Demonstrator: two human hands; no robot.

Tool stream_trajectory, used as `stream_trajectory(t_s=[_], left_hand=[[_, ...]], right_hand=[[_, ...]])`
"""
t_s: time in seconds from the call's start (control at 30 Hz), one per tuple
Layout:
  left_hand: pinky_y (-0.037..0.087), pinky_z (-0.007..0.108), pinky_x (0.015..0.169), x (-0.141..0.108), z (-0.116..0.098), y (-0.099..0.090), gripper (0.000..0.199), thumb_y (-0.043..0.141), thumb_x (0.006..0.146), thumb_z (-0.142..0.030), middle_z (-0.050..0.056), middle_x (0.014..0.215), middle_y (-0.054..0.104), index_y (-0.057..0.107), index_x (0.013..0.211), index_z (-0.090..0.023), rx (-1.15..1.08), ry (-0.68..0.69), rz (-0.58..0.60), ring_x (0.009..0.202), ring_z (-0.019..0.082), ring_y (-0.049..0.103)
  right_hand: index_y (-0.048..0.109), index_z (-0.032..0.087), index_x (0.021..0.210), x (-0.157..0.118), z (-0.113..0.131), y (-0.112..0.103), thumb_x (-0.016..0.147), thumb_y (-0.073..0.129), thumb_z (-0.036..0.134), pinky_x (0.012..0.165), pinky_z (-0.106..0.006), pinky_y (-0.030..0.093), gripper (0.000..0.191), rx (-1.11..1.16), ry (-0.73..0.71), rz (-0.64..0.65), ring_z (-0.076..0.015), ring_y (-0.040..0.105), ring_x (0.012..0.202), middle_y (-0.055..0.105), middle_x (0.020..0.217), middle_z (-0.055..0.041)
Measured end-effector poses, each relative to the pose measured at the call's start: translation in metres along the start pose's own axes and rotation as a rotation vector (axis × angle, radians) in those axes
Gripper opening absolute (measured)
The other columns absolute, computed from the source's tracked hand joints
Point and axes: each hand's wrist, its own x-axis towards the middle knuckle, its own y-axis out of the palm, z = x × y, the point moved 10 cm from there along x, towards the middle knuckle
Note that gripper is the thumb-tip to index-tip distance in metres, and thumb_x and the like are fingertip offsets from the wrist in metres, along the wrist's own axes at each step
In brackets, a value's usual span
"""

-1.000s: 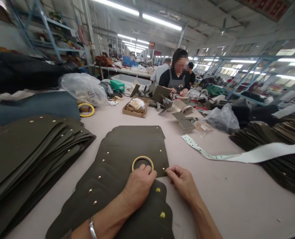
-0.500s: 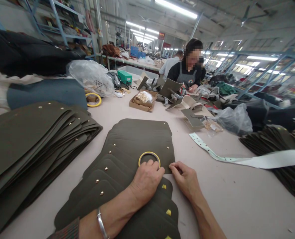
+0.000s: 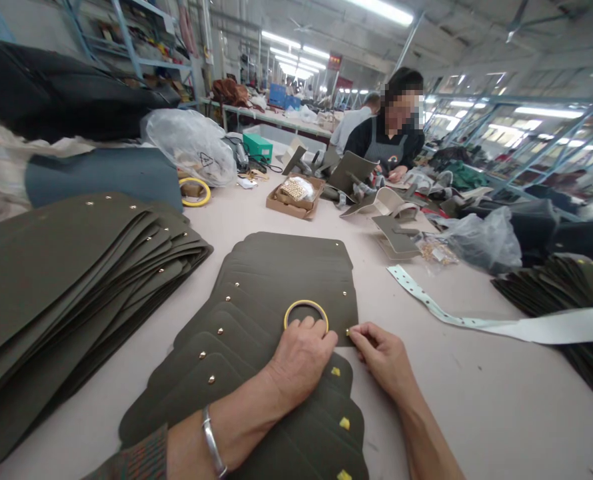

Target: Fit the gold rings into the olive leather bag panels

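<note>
- Now your left hand (image 3: 299,360) grasps the yellow tape roll (image 3: 306,303);
- your right hand (image 3: 384,357) touches a yellow scrap (image 3: 348,331) on an olive panel (image 3: 296,267); pinched or not, can't tell

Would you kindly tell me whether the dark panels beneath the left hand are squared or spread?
Spread: the dark panels overlap in steps, their edges staggered.

Left hand (image 3: 301,357), one, with silver bracelet (image 3: 211,441): lies over fanned dark panels (image 3: 289,267), fingers curled onto a yellow-rimmed tape roll (image 3: 306,303). Right hand (image 3: 384,357), one: pinches a small yellow piece (image 3: 347,332) at the panels' right edge. Bench (image 3: 501,420), pale, bears: panel stack (image 3: 76,267), left; open carton (image 3: 289,208); perforated strip (image 3: 476,323), right. Beyond: one aproned person (image 3: 390,145).
</note>
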Motion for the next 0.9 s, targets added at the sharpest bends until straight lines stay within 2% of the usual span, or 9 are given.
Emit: stream_trajectory(t_s=[0.1,0.27,0.33,0.4,0.43,0.5,0.6,0.77,0.9], left_hand=[[0.048,0.038,0.069,0.000,0.000,0.001,0.010,0.047,0.093,-0.019,0.004,0.087,0.058,0.055,0.086,-0.019,-0.003,0.000,0.006,0.084,0.024,0.055],[0.048,0.037,0.069,-0.001,0.001,0.002,0.009,0.048,0.092,-0.018,0.004,0.088,0.058,0.055,0.086,-0.019,0.000,0.000,-0.009,0.085,0.024,0.054],[0.047,0.037,0.069,0.000,0.000,0.003,0.009,0.048,0.092,-0.018,0.005,0.088,0.058,0.055,0.086,-0.018,0.005,0.003,-0.011,0.085,0.024,0.054],[0.047,0.037,0.069,0.000,0.000,0.002,0.010,0.047,0.093,-0.019,0.005,0.088,0.058,0.055,0.087,-0.018,0.006,0.001,-0.010,0.085,0.024,0.054],[0.047,0.037,0.069,0.000,0.000,0.002,0.010,0.047,0.093,-0.019,0.005,0.088,0.058,0.055,0.087,-0.019,0.004,-0.001,-0.009,0.084,0.024,0.054],[0.047,0.037,0.069,0.000,0.000,0.001,0.009,0.047,0.092,-0.019,0.005,0.089,0.057,0.055,0.087,-0.019,-0.003,-0.003,-0.007,0.084,0.024,0.054],[0.046,0.037,0.069,0.000,0.001,0.001,0.010,0.046,0.092,-0.018,0.005,0.089,0.057,0.054,0.087,-0.018,-0.009,-0.010,0.003,0.083,0.024,0.054],[0.045,0.035,0.070,-0.002,0.003,0.005,0.008,0.050,0.088,-0.013,0.003,0.088,0.058,0.054,0.087,-0.019,-0.004,-0.034,-0.019,0.082,0.023,0.054],[0.041,0.029,0.066,-0.004,0.008,0.010,0.016,0.049,0.084,-0.006,0.002,0.083,0.059,0.056,0.084,-0.021,0.065,0.000,-0.186,0.075,0.020,0.054]], right_hand=[[0.068,0.020,0.077,-0.002,0.015,-0.003,0.084,0.055,0.039,0.062,-0.027,0.046,0.024,-0.114,-0.138,-0.075,-0.0175,0.062,0.065,0.069,0.071,-0.0028],[0.068,0.021,0.079,0.001,0.023,-0.003,0.083,0.054,0.035,0.068,-0.030,0.048,0.020,-0.223,-0.189,-0.149,-0.0198,0.066,0.072,0.072,0.078,-0.0041],[0.066,0.020,0.094,0.002,0.019,-0.006,0.080,0.057,0.036,0.064,-0.030,0.049,0.022,-0.206,-0.148,-0.176,-0.0186,0.065,0.064,0.070,0.073,-0.0023],[0.058,0.019,0.110,0.002,0.006,-0.010,0.080,0.059,0.040,0.052,-0.028,0.047,0.037,-0.107,-0.040,-0.181,-0.0162,0.059,0.050,0.066,0.064,0.0014],[0.056,0.019,0.112,0.000,-0.002,-0.010,0.081,0.058,0.043,0.046,-0.026,0.045,0.039,-0.040,0.020,-0.164,-0.0151,0.056,0.045,0.063,0.060,0.0030],[0.059,0.019,0.100,-0.003,-0.009,-0.006,0.084,0.053,0.047,0.041,-0.024,0.042,0.033,0.048,0.073,-0.105,-0.0141,0.053,0.043,0.059,0.055,0.0036],[0.064,0.019,0.080,-0.007,0.003,-0.003,0.086,0.053,0.043,0.052,-0.025,0.045,0.026,-0.037,-0.044,-0.079,-0.0150,0.057,0.053,0.061,0.059,0.0003],[0.068,0.021,0.079,-0.007,0.028,-0.003,0.086,0.053,0.028,0.068,-0.027,0.046,0.018,-0.215,-0.198,-0.162,-0.0181,0.064,0.072,0.070,0.078,-0.0035],[0.066,0.021,0.076,0.001,0.033,0.005,0.084,0.050,0.018,0.063,-0.023,0.045,0.018,-0.303,-0.272,-0.159,-0.0159,0.063,0.066,0.068,0.070,-0.0017]])
